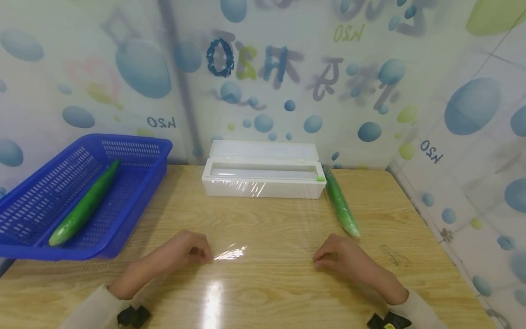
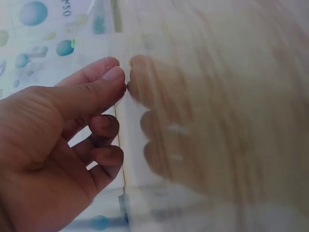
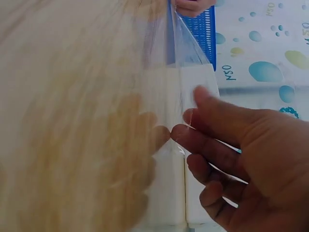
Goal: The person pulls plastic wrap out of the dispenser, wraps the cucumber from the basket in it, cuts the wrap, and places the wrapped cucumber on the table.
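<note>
A sheet of clear cling film [image 1: 230,252] extends from the white dispenser box [image 1: 263,189] toward both hands over the wooden table. My left hand [image 1: 190,249] pinches the near left part of the film between thumb and index finger, the other fingers loosely curled. On the other side my right hand [image 1: 347,258] holds the near right part at its fingertips; in the right wrist view the film's edge [image 3: 182,151] runs among them. The box's lid [image 1: 263,150] is raised at the back. A cucumber [image 1: 342,203] with a shiny, film-like surface lies right of the box.
At the left, a blue plastic basket [image 1: 137,214] with perforated sides holds another green cucumber [image 1: 88,205]. The wooden table [image 1: 382,196] meets a patterned wall [image 1: 263,105] behind and another at the right. A bright glare marks the table near its front.
</note>
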Available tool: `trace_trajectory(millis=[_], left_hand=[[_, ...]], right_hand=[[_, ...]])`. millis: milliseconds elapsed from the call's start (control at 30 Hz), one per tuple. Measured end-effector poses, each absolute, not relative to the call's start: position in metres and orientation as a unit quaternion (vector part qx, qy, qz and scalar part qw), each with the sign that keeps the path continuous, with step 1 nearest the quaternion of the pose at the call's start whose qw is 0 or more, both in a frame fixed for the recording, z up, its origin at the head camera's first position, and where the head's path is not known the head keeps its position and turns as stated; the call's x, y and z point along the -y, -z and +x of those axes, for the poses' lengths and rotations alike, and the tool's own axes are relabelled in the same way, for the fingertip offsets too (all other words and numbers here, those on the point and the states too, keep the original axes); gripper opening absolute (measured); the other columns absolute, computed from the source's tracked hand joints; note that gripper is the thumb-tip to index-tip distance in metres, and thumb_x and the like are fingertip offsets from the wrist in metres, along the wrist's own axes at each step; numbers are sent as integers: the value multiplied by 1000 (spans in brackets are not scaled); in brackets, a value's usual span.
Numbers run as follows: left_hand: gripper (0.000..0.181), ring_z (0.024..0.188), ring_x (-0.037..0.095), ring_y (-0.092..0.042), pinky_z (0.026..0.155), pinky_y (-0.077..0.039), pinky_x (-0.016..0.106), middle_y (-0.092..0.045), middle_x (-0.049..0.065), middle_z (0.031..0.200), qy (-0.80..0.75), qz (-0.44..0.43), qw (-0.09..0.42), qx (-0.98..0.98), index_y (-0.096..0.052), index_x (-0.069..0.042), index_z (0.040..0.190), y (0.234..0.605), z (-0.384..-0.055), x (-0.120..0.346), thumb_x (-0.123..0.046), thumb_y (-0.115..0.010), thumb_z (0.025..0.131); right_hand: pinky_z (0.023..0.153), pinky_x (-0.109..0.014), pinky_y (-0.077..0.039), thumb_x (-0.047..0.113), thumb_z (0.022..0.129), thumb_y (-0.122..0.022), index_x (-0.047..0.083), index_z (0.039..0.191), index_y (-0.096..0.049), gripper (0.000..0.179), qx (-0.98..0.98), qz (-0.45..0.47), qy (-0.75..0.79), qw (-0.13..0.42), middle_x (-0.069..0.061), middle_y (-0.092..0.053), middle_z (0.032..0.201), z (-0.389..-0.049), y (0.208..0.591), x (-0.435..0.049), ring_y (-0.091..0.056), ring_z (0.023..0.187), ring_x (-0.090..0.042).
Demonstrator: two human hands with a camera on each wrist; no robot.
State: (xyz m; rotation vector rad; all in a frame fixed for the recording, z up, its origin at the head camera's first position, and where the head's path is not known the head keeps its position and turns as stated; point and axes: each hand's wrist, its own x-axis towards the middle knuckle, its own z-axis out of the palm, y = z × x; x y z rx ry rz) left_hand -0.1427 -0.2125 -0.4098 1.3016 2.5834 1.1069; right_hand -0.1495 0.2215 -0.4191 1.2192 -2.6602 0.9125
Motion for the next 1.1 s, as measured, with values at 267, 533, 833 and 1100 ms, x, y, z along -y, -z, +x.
trace_trajectory(millis=[267, 533, 833, 1100], left_hand=[[22, 73, 4, -58, 63, -51, 23, -64, -9, 80, -369, 402, 40, -837, -72, -14, 82, 411, -140, 215, 6, -75, 73], [3, 76, 2, -61, 67, -52, 24, -69, -8, 81, -346, 371, 36, -861, -75, -12, 83, 407, -135, 219, -9, -74, 82], [12, 70, 2, -57, 63, -50, 24, -66, -10, 76, -358, 302, 70, -881, -71, -14, 79, 403, -129, 215, -3, -75, 79], [15, 68, 1, -54, 61, -48, 23, -64, -11, 76, -332, 290, 71, -895, -70, -16, 77, 406, -127, 214, -2, -75, 78]], right_hand=[[59, -22, -47, 14, 81, -76, 17, 86, -76, 7, 894, 302, -331, 18, 13, -66, 79, -144, 423, -216, -55, 69, 0], [70, -25, -52, 9, 76, -79, 23, 86, -74, 18, 877, 310, -364, 47, 17, -64, 83, -140, 440, -220, -60, 77, -3], [72, -24, -52, 14, 80, -77, 23, 87, -74, 12, 858, 319, -399, 44, 13, -64, 86, -136, 445, -224, -61, 80, -7], [72, -24, -51, 16, 80, -77, 24, 86, -73, 11, 860, 317, -397, 44, 13, -64, 86, -135, 444, -223, -60, 80, -7]])
